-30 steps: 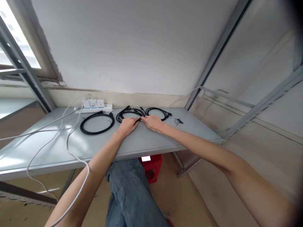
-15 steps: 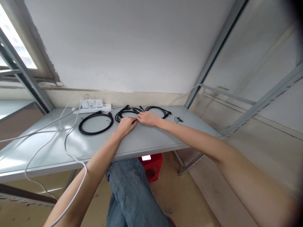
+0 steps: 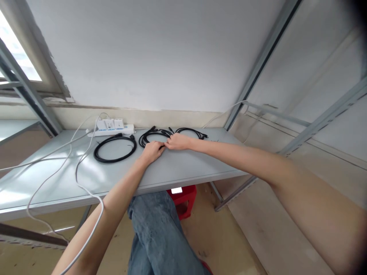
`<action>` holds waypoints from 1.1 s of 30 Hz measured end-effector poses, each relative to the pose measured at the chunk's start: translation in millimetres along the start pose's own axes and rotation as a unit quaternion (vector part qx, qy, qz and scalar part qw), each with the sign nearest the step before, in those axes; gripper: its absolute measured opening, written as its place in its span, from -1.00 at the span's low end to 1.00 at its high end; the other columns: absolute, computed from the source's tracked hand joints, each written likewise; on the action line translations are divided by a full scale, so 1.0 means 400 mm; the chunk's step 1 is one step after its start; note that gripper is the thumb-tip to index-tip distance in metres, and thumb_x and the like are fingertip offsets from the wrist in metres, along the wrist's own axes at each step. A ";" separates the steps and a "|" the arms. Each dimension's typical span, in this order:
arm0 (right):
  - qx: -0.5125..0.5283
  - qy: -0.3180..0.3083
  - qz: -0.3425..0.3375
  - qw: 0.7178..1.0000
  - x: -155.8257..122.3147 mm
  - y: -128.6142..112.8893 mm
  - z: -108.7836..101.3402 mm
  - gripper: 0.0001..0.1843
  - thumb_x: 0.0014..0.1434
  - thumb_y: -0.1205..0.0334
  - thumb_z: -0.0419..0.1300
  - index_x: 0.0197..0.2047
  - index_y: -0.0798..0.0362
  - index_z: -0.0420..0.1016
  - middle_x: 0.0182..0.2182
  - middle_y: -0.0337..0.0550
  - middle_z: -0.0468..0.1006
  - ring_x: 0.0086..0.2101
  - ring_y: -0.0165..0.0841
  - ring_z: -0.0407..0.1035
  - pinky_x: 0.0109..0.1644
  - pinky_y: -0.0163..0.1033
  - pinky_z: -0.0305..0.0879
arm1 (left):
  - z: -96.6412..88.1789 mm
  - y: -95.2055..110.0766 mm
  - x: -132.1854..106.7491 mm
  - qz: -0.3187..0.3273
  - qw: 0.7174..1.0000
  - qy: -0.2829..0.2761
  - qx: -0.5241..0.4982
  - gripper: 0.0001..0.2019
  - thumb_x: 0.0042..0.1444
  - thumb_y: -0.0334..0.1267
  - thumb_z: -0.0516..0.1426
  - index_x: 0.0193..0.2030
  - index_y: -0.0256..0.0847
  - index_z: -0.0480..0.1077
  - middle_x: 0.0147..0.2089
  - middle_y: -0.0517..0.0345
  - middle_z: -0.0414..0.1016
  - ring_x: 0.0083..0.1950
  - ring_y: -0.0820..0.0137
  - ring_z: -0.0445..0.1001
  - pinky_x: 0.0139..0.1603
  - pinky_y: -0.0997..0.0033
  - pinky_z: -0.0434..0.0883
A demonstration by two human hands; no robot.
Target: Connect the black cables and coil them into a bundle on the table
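Observation:
A coiled black cable lies on the grey table in the middle, and both of my hands are at its near side. My left hand has its fingers closed on the coil's near edge, with a bit of black showing by the fingertips. Fingers pinched, my right hand meets the left fingertips there; whatever is in that pinch is too small to make out. Another coiled black cable rests to the left, apart from my hands. Partly behind my right hand is a further black coil.
At the back left stands a white power strip with white chargers in it. White cords run across the table's left side and over my left forearm. Below the table is a red stool. Metal posts frame the table.
My right forearm has swung up and away, now covering most of the small black ties on the right of the table. The right wrist has turned slightly; both hands stay at the middle coil.

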State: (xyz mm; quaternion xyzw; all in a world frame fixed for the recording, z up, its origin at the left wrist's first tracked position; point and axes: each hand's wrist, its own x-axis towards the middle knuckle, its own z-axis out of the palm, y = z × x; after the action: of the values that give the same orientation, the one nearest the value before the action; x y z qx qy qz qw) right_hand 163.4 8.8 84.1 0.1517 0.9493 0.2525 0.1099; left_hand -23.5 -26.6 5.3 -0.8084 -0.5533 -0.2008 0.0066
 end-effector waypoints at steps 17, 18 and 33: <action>0.835 0.137 0.464 0.262 0.066 -0.142 0.007 -0.57 0.50 0.36 -0.16 -0.45 -0.01 0.16 -0.76 -0.55 -0.10 -0.74 -0.53 -0.25 -0.63 -0.37 -0.24 | -0.013 0.014 0.001 0.034 0.999 0.006 -0.038 -0.59 0.47 -0.13 -0.08 0.19 -0.09 0.53 -0.04 -0.09 0.69 0.01 0.15 0.63 -0.07 0.34 0.41; 0.842 0.134 0.458 0.252 0.075 -0.145 -0.001 -0.57 0.49 0.40 -0.21 -0.45 -0.01 0.13 -0.76 -0.56 -0.13 -0.75 -0.52 -0.25 -0.64 -0.39 -0.22 | -0.013 0.011 0.000 0.036 0.999 0.006 -0.033 -0.59 0.47 -0.12 -0.10 0.15 -0.10 0.54 -0.05 -0.09 0.69 0.00 0.15 0.63 -0.07 0.34 0.41; 0.329 0.080 0.339 0.878 -0.033 -0.105 0.025 -0.61 0.50 -0.06 0.05 0.13 0.08 0.36 -0.10 0.10 0.60 -0.27 -0.24 0.49 -0.30 -0.29 0.27 | -0.012 -0.004 -0.005 0.012 1.000 -0.015 0.008 -0.59 0.44 -0.08 -0.04 0.13 -0.13 0.57 -0.06 -0.10 0.68 0.00 0.12 0.63 -0.04 0.30 0.43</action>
State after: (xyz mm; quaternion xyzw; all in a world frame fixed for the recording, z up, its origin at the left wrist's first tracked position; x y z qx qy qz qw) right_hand 168.7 -25.9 55.9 0.4710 0.8736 -0.0409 -0.1154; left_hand -27.0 -28.8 8.7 -0.8178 -0.5453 -0.1840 0.0068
